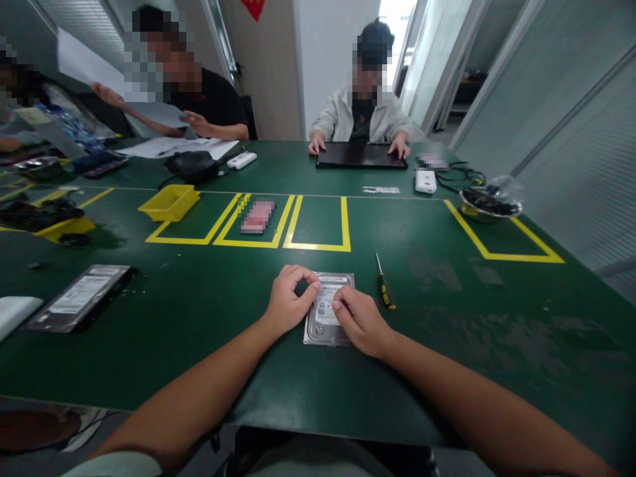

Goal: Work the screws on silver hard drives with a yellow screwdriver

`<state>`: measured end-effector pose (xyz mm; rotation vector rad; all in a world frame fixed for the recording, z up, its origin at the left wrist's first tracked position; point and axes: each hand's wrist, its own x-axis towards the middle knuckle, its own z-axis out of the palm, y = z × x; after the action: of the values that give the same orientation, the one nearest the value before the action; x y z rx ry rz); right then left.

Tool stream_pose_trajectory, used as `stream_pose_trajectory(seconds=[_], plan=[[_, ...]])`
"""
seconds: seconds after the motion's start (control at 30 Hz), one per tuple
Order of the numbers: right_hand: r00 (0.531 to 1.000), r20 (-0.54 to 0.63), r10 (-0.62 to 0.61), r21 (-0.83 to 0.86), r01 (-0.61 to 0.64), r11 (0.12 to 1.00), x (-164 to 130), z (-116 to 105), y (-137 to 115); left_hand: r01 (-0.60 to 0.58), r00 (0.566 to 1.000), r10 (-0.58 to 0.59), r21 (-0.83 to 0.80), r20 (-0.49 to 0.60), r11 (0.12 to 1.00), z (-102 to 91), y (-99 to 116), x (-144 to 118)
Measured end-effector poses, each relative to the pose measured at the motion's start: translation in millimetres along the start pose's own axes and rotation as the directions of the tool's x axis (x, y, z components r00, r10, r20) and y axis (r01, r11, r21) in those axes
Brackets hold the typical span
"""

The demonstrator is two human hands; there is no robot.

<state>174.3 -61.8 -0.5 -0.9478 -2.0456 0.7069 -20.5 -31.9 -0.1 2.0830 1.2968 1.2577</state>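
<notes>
A silver hard drive with a white label lies flat on the green table between my hands. At its upper left edge my left hand is closed in a pinch, thumb and index tips brought together over the label. My right hand is curled over the drive's right side, fingers closed near the label. Whatever either pinch holds, if anything, is too small or hidden to make out. To the right of the drive lies a screwdriver with a black and yellow handle, its tip pointing away from me; neither hand touches it.
Another hard drive lies at left, tiny loose bits nearby. A yellow bin and a pinkish blurred item sit by yellow-taped areas. A metal bowl stands far right. Across the table, a person holds a dark flat panel.
</notes>
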Motion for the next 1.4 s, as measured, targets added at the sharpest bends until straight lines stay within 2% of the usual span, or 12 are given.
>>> stream_pose_trajectory(seconds=[0.13, 0.27, 0.6, 1.13, 1.4], plan=[[0.999, -0.040, 0.023, 0.034, -0.022, 0.999, -1, -1, 1, -0.127, 0.985, 0.134, -0.066, 0.109, 0.990, -5.3, 5, -1], [0.996, -0.076, 0.049, 0.065, -0.044, 0.997, 0, -1, 2, -0.158, 0.963, 0.187, -0.155, 0.193, 0.975, -8.0, 6, 0], [0.994, -0.070, 0.081, 0.140, -0.071, 0.988, 0, -1, 4, -0.294, 0.937, 0.322, -0.193, 0.137, 0.936, -1.5, 8, -2], [0.991, 0.006, 0.133, 0.239, -0.131, 0.962, 2, -2, 6, -0.258, 0.953, 0.280, -0.180, 0.113, 0.949, -0.1, 8, -4], [0.988, 0.027, 0.155, 0.266, -0.156, 0.951, 4, -4, 7, -0.329, 0.937, 0.339, -0.112, 0.083, 0.938, 2.7, 7, -7]])
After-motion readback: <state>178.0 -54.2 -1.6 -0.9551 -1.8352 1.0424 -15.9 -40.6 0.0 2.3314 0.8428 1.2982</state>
